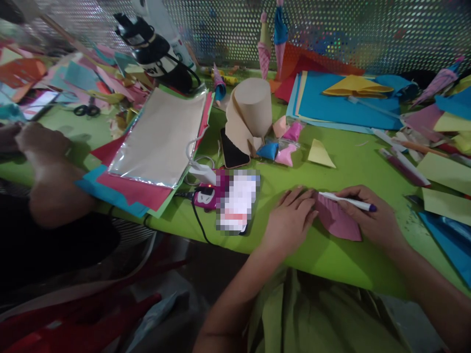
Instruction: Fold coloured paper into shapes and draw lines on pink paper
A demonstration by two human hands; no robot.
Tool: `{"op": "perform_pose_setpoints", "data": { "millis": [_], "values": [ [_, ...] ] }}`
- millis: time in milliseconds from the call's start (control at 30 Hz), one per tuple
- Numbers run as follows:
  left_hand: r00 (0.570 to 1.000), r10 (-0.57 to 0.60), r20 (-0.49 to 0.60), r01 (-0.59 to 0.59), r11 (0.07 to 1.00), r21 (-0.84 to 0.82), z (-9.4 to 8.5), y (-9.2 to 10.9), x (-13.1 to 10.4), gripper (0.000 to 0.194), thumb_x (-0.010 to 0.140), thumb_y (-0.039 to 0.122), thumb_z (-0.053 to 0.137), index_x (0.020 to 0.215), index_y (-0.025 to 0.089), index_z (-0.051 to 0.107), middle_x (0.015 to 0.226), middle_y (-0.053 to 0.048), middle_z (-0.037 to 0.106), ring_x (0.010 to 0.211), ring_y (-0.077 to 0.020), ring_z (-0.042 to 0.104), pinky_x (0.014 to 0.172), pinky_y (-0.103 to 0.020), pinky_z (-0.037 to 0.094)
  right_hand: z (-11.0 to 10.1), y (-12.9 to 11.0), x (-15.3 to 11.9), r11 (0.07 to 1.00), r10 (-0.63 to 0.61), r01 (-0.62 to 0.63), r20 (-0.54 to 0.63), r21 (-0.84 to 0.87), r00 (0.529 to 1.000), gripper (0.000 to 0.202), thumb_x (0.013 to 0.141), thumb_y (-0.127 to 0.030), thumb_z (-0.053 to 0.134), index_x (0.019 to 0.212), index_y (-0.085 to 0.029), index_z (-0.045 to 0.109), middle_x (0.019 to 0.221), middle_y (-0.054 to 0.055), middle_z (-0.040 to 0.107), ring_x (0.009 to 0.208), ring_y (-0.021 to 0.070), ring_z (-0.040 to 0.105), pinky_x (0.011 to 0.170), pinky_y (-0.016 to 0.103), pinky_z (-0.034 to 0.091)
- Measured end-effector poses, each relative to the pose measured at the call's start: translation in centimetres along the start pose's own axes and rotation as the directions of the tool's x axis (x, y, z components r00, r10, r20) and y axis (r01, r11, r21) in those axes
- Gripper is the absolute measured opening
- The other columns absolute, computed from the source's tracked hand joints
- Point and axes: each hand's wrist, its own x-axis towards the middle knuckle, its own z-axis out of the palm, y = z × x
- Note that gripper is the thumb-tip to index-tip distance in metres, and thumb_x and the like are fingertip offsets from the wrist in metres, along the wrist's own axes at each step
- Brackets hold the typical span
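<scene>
A pink paper piece [340,220] with dark lines on it lies on the green table [294,264] in front of me. My right hand [371,220] is closed around a white marker with a purple end [355,201], its other end at the paper's upper left corner. My left hand [292,218] rests palm down at the paper's left edge, fingers stretched out, the fingertips touching or very near that corner. Beyond my hands lies a pale yellow paper scrap [321,153].
A phone [237,203] and a purple power strip [206,197] lie left of my hands. Behind stand a brown paper roll [253,105] and a black bottle [162,54]. Papers and pens crowd the right. Another person's arm [55,171] rests at the far left.
</scene>
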Motion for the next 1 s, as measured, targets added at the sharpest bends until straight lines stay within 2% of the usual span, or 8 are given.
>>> {"op": "perform_pose_setpoints", "data": {
  "millis": [267,600,767,1000],
  "values": [
    [1.000,-0.004,-0.014,0.004,1.000,0.013,0.1,0.0,0.0,0.036,0.108,0.033,0.037,0.132,0.022,0.061,0.150,-0.003,0.059,0.149,-0.0223,0.042,0.125,-0.047,0.035,0.0,-0.2,-0.2,1.000,0.008,-0.008,0.019,-0.025,1.000,0.019,0.094,-0.044,0.064,0.103,-0.028,0.070,0.098,0.005,0.077,0.084,0.0243,0.071,0.064,0.034,0.054],
    [1.000,-0.019,0.003,0.019,1.000,0.018,0.0,0.1,0.0,0.036,0.108,0.035,0.036,0.132,0.023,0.061,0.153,-0.001,0.056,0.149,-0.0218,0.041,0.125,-0.047,0.035,-0.3,-0.1,-0.6,1.000,0.000,-0.002,0.066,0.020,0.998,0.019,0.091,-0.044,0.067,0.091,-0.025,0.070,0.082,0.002,0.071,0.069,0.0194,0.062,0.058,0.031,0.045],
    [1.000,-0.014,-0.004,0.014,1.000,0.011,-0.1,0.1,0.0,0.035,0.108,0.033,0.036,0.130,0.022,0.062,0.152,-0.002,0.057,0.149,-0.0216,0.042,0.124,-0.046,0.035,-0.6,-0.1,-0.8,0.997,0.006,-0.015,0.112,0.075,0.994,0.014,0.090,-0.038,0.067,0.085,-0.026,0.071,0.078,0.001,0.070,0.067,0.0188,0.060,0.057,0.031,0.043],
    [1.000,-0.006,0.009,0.006,1.000,0.010,-0.2,0.0,0.0,0.035,0.109,0.033,0.035,0.129,0.022,0.062,0.152,-0.001,0.057,0.149,-0.0220,0.041,0.124,-0.046,0.034,-0.7,0.4,-1.3,0.976,0.048,-0.084,0.181,0.200,0.982,0.015,0.088,-0.038,0.069,0.081,-0.025,0.069,0.076,0.002,0.066,0.066,0.0179,0.056,0.054,0.030,0.038]
  ]
}}
